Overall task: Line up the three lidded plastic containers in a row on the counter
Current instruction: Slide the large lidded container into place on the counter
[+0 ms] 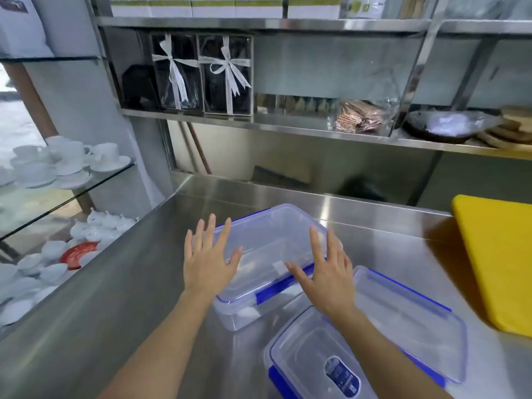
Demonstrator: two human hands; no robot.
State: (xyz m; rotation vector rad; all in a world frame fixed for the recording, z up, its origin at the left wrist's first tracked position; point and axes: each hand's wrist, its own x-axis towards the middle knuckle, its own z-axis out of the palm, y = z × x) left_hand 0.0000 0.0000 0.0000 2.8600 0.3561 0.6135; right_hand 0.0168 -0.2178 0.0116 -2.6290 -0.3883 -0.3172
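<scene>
Three clear plastic containers with blue-clipped lids sit on the steel counter [129, 298]. The farthest container [267, 234] lies at the middle, angled. My left hand [208, 262] hovers over its left side, fingers spread, holding nothing. My right hand [326, 273] is spread over its right near corner; whether either hand touches the lid I cannot tell. A second container [414, 321] lies to the right, partly behind my right forearm. The third container [313, 361], with a blue label on its lid, is nearest, at the bottom edge.
A yellow cutting board [498, 254] lies on the counter at the right. Steel shelves [288, 122] with ribboned boxes and packets hang behind. Left of the counter, glass shelves [86, 180] hold white cups and saucers.
</scene>
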